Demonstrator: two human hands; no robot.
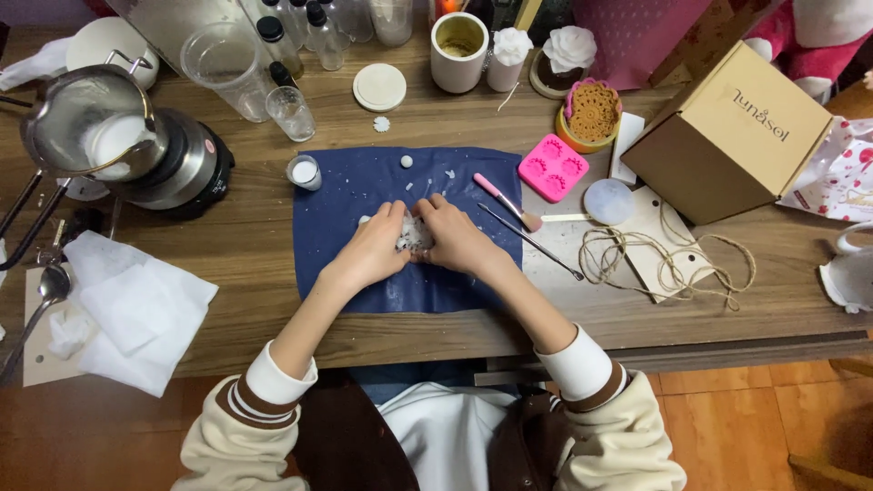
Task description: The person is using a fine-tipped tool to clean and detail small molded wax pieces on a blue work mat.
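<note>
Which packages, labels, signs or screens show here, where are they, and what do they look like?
Cardboard box: right of the pink mould, tan, square-sided, tilted, dark print on top.
Printed bag: far right edge, white with red pattern.
Pink bag: top, behind the box, dotted.
No screens or signs.

You are reaching both arms forward, forearms angling inward so the hands are meeting in the middle. Your left hand (375, 245) and right hand (455, 238) are lying palm down, fingers curled, fingertips pressing together in a close pinching grip
</note>
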